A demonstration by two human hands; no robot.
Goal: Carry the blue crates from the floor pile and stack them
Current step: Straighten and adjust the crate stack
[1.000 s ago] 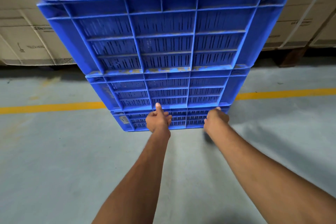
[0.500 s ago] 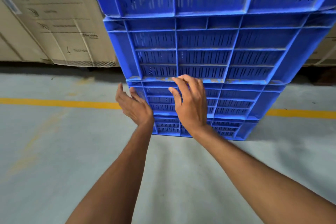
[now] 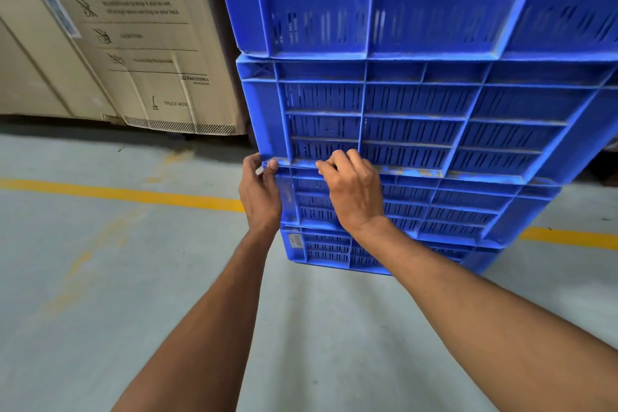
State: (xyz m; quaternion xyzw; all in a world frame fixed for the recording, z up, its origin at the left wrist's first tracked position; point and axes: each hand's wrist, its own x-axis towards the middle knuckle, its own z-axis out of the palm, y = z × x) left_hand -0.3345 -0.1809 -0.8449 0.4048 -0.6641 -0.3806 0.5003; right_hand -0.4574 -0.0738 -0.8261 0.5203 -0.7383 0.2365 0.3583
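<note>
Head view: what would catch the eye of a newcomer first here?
The tall stack of blue crates fills the upper right. Both hands meet it at a seam between two crates: the left hand grips the corner, the right hand curls over the ledge. A cardboard box printed CAUTION stands behind at left.

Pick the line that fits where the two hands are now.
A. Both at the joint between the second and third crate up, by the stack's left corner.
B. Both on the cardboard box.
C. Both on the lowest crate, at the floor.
A: the left hand wraps the corner of the stack and the right hand curls over the ledge at that joint.
</note>
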